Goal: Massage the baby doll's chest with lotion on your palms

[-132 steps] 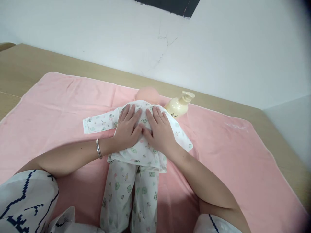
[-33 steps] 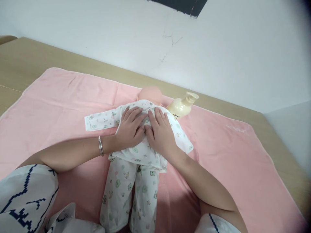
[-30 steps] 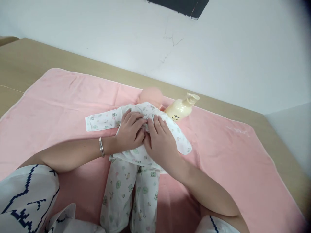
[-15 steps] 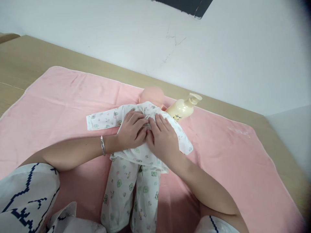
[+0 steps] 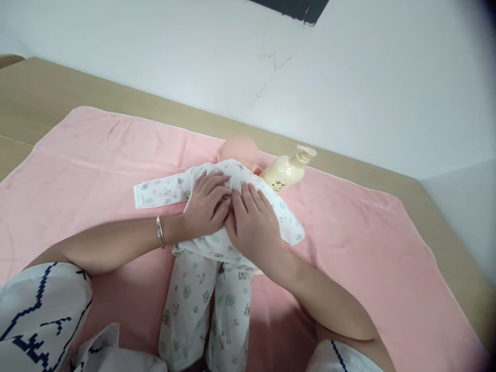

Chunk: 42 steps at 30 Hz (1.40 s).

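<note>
A baby doll (image 5: 237, 150) lies lengthwise on a pink blanket (image 5: 349, 243), dressed in a white printed top (image 5: 166, 187) and matching trousers (image 5: 194, 310). My left hand (image 5: 205, 204) rests flat on the doll's chest, fingers stretched out, a silver bangle on the wrist. My right hand (image 5: 253, 225) lies beside it, touching it, fingers spread over the top's fabric. Both palms press on the garment; neither hand grips anything that I can see. A cream pump bottle (image 5: 287, 168) lies next to the doll's head.
The blanket covers a light wooden tabletop (image 5: 34, 88) that meets a white wall (image 5: 232, 62) at the back. My white, blue-patterned sleeves (image 5: 39, 315) fill the lower left corner.
Both hands stay on the doll's chest; the fingers have shifted slightly over the fabric, curling a little a second ago and lying flatter now. The doll and bottle have not moved.
</note>
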### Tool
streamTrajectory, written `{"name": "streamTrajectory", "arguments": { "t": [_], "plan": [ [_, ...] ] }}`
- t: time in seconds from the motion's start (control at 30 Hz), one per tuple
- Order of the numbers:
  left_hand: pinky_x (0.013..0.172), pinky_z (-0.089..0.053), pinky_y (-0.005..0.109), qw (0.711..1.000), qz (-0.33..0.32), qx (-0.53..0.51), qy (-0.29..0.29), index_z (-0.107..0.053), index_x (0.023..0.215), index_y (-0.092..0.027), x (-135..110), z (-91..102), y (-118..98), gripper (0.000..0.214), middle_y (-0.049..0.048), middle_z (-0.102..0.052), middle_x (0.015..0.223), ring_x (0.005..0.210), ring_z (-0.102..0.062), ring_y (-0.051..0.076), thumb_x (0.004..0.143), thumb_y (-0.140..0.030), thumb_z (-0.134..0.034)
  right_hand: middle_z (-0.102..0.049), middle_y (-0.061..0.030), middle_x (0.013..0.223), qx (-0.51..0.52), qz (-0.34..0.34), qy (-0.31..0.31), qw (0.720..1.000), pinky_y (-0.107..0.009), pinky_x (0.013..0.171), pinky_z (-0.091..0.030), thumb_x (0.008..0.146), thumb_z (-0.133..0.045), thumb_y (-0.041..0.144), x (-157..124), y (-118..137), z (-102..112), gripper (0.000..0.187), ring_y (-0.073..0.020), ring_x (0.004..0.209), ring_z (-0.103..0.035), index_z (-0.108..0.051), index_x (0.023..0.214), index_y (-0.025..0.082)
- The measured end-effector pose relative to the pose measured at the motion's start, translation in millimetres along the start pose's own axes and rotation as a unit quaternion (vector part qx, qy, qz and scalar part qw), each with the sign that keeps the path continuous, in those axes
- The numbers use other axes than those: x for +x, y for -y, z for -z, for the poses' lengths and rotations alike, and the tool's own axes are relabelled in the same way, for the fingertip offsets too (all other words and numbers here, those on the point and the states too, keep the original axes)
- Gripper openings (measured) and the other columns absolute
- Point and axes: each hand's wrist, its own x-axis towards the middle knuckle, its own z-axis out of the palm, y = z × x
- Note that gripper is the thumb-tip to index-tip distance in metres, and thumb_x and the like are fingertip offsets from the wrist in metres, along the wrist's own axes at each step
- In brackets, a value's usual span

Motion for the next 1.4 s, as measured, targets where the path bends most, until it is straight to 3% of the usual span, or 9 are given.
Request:
{"name": "streamTrajectory", "arguments": {
  "t": [0.13,0.37,0.47,0.67,0.87,0.97,1.07,1.17,1.4],
  "plan": [
    [0.117,-0.031,0.052,0.998,0.055,0.017,0.017,-0.055,0.123,-0.016,0,-0.3,0,0.035,0.0153,-0.053,0.136,0.132,-0.045,0.027,0.094,-0.030,-0.042,-0.049,-0.0247,0.147,0.015,-0.041,-0.004,0.999,-0.053,0.114,-0.038,0.097,-0.042,0.036,-1,-1,-1,0.054,-0.0364,0.140,-0.044,-0.050,0.139,0.003],
    [0.119,-0.026,0.054,0.996,0.064,0.027,0.063,-0.053,0.131,-0.016,3,-2.1,0,0.040,0.0159,-0.049,0.142,0.138,-0.040,0.029,0.097,-0.032,-0.040,-0.023,-0.0232,0.161,0.095,-0.031,0.058,0.993,-0.064,0.120,-0.020,0.096,-0.036,0.034,26,-31,-16,0.064,-0.0351,0.152,-0.017,-0.027,0.152,0.005],
    [0.119,-0.026,0.055,0.996,0.045,0.026,0.071,-0.054,0.131,-0.016,3,-0.9,0,0.040,0.0160,-0.049,0.144,0.140,-0.040,0.029,0.096,-0.031,-0.040,-0.029,-0.0268,0.158,0.074,-0.028,0.052,0.996,-0.065,0.118,-0.024,0.097,-0.034,0.030,18,-21,-11,0.059,-0.0385,0.150,-0.022,-0.033,0.150,0.003],
    [0.115,-0.037,0.049,1.000,-0.019,-0.015,-0.003,-0.064,0.102,-0.018,-1,-0.7,2,0.025,0.0119,-0.065,0.122,0.127,-0.054,0.024,0.094,-0.026,-0.042,-0.048,-0.0290,0.145,0.019,0.001,0.017,1.000,-0.054,0.113,-0.040,0.096,-0.043,0.032,-8,6,9,0.056,-0.0413,0.140,-0.042,-0.048,0.139,-0.003],
    [0.118,-0.029,0.054,0.998,0.066,0.015,0.019,-0.055,0.130,-0.014,-1,-3.1,2,0.041,0.0163,-0.052,0.142,0.138,-0.042,0.028,0.099,-0.035,-0.037,-0.050,-0.0227,0.146,0.046,-0.022,0.006,0.999,-0.056,0.113,-0.040,0.100,-0.038,0.037,12,-20,1,0.052,-0.0363,0.139,-0.045,-0.051,0.139,0.005],
    [0.120,-0.026,0.055,0.996,0.086,0.014,0.030,-0.051,0.135,-0.012,-1,-4.3,2,0.047,0.0175,-0.049,0.145,0.141,-0.038,0.030,0.100,-0.040,-0.035,-0.051,-0.0217,0.146,0.056,-0.029,-0.043,0.997,-0.054,0.113,-0.041,0.100,-0.039,0.035,19,-30,-5,0.051,-0.0330,0.138,-0.047,-0.050,0.140,0.006],
    [0.121,-0.024,0.054,0.996,0.090,0.008,0.027,-0.047,0.138,-0.011,-2,-5.0,3,0.050,0.0186,-0.048,0.146,0.142,-0.038,0.030,0.099,-0.040,-0.035,-0.044,-0.0202,0.152,0.067,0.021,-0.079,0.994,-0.053,0.117,-0.036,0.098,-0.042,0.034,19,-31,-8,0.051,-0.0320,0.145,-0.036,-0.048,0.141,0.008],
    [0.121,-0.025,0.055,0.996,0.089,0.007,0.029,-0.047,0.138,-0.011,-2,-5.2,3,0.050,0.0191,-0.048,0.145,0.141,-0.038,0.030,0.099,-0.039,-0.035,-0.040,-0.0189,0.155,0.091,0.058,-0.037,0.993,-0.057,0.120,-0.029,0.098,-0.039,0.032,17,-30,-11,0.050,-0.0315,0.149,-0.028,-0.045,0.144,0.010],
    [0.120,-0.025,0.054,0.995,0.090,0.007,0.030,-0.048,0.138,-0.014,-1,-5.0,3,0.048,0.0175,-0.047,0.146,0.141,-0.039,0.029,0.099,-0.040,-0.035,-0.027,-0.0165,0.161,0.142,0.023,-0.062,0.988,-0.061,0.121,-0.022,0.099,-0.035,0.033,20,-35,-17,0.054,-0.0292,0.153,-0.013,-0.034,0.150,0.014]
  ]
}}
